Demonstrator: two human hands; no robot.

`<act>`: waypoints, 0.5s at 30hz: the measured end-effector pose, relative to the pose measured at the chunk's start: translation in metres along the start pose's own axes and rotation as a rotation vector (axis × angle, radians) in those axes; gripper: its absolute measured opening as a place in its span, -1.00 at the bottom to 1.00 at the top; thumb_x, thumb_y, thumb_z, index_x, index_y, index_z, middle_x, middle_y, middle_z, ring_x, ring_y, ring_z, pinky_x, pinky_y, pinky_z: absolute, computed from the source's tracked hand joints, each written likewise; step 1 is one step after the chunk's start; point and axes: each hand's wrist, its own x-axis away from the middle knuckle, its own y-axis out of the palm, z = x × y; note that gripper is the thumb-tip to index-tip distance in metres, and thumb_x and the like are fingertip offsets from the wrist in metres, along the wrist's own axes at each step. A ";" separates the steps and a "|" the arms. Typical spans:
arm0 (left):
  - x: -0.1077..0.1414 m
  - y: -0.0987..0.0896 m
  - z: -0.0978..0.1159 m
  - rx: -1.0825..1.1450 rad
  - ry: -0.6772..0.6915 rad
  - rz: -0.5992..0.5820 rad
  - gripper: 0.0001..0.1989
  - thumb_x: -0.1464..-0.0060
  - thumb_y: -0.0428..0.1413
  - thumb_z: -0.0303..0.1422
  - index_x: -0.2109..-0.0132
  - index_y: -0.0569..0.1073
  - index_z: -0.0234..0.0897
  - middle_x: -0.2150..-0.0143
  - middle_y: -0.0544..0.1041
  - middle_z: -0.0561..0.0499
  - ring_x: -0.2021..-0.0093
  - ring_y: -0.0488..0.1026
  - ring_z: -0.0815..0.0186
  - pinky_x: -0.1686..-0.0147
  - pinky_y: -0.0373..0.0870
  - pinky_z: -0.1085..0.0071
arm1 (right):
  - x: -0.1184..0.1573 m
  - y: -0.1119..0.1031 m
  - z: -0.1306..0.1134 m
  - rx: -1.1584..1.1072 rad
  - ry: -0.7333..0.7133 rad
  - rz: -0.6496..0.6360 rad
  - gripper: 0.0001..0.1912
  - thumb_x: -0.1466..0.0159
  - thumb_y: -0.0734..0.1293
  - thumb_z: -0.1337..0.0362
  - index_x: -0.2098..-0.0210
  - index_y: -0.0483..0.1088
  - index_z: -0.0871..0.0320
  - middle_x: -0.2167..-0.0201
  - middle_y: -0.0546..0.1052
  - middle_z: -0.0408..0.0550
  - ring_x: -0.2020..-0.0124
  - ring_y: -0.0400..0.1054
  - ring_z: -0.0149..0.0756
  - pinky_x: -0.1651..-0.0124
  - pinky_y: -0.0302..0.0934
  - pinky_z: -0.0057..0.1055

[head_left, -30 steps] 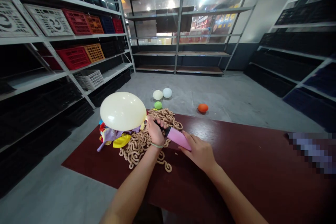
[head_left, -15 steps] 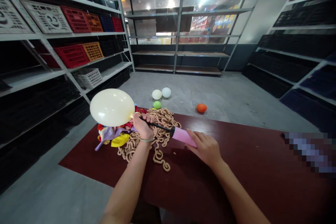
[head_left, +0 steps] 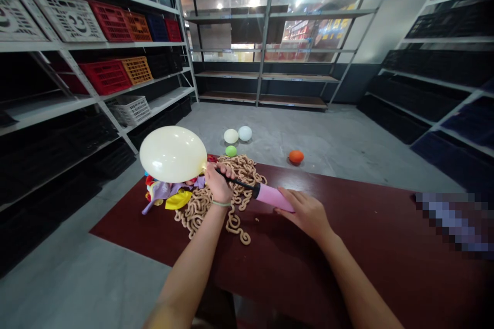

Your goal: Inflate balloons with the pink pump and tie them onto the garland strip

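A large cream balloon (head_left: 173,154), inflated, sits at the front end of a hand pump. My left hand (head_left: 219,182) pinches the balloon's neck and the black front part of the pump. The pump's pink barrel (head_left: 275,198) is in my right hand (head_left: 304,212), with the fingers wrapped round it. Below the balloon lie limp balloons in several colours, among them a yellow one (head_left: 178,199) and a purple one (head_left: 158,193). A heap of tan, rope-like coils (head_left: 241,169) spreads behind and under my left hand.
The dark red table (head_left: 347,236) bears a pixelated object (head_left: 455,221) at the right. White (head_left: 244,133), cream (head_left: 230,136), green (head_left: 230,151) and orange (head_left: 296,157) balloons lie on the floor beyond it. Shelves with crates (head_left: 111,77) stand at the left; more shelving is behind and right.
Both hands have shifted slightly to the right with the pump and cream balloon. The grip of each hand looks the same. The view has tilted a little.
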 end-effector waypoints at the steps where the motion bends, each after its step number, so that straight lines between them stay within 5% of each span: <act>1: -0.003 0.000 0.005 0.007 0.007 0.019 -0.76 -0.27 -0.06 -0.24 0.37 0.14 -0.19 0.61 0.14 0.18 0.68 0.12 0.46 0.66 0.06 0.49 | 0.002 -0.002 0.007 0.011 -0.007 -0.007 -0.48 -0.35 0.26 0.03 -0.23 0.27 0.10 0.05 0.55 0.02 0.12 0.44 -0.20 0.11 0.23 -0.34; 5: -0.007 0.000 0.014 0.004 0.051 0.101 -0.76 -0.26 -0.07 -0.25 0.37 0.12 -0.20 0.60 0.14 0.18 0.67 0.10 0.48 0.67 0.03 0.49 | 0.001 0.000 0.010 0.059 -0.011 -0.004 -0.52 -0.35 0.26 0.06 -0.19 0.31 0.13 0.10 0.56 0.04 0.17 0.43 -0.19 0.14 0.20 -0.33; 11: 0.013 0.003 -0.018 -0.044 -0.009 0.064 -0.75 -0.23 -0.02 -0.21 0.36 0.13 -0.19 0.60 0.15 0.19 0.70 0.12 0.47 0.69 0.04 0.51 | -0.013 0.016 -0.036 0.045 0.038 0.002 -0.51 -0.34 0.25 0.06 -0.17 0.33 0.17 0.23 0.56 0.02 0.29 0.42 -0.24 0.29 0.16 -0.38; 15: 0.022 0.002 -0.027 -0.047 -0.051 0.000 -0.71 -0.19 0.04 -0.14 0.37 0.15 -0.19 0.61 0.18 0.20 0.71 0.14 0.46 0.69 0.09 0.51 | -0.012 0.011 -0.040 0.033 0.055 -0.008 -0.47 -0.34 0.26 0.03 -0.21 0.30 0.16 0.18 0.56 0.00 0.26 0.42 -0.24 0.27 0.17 -0.36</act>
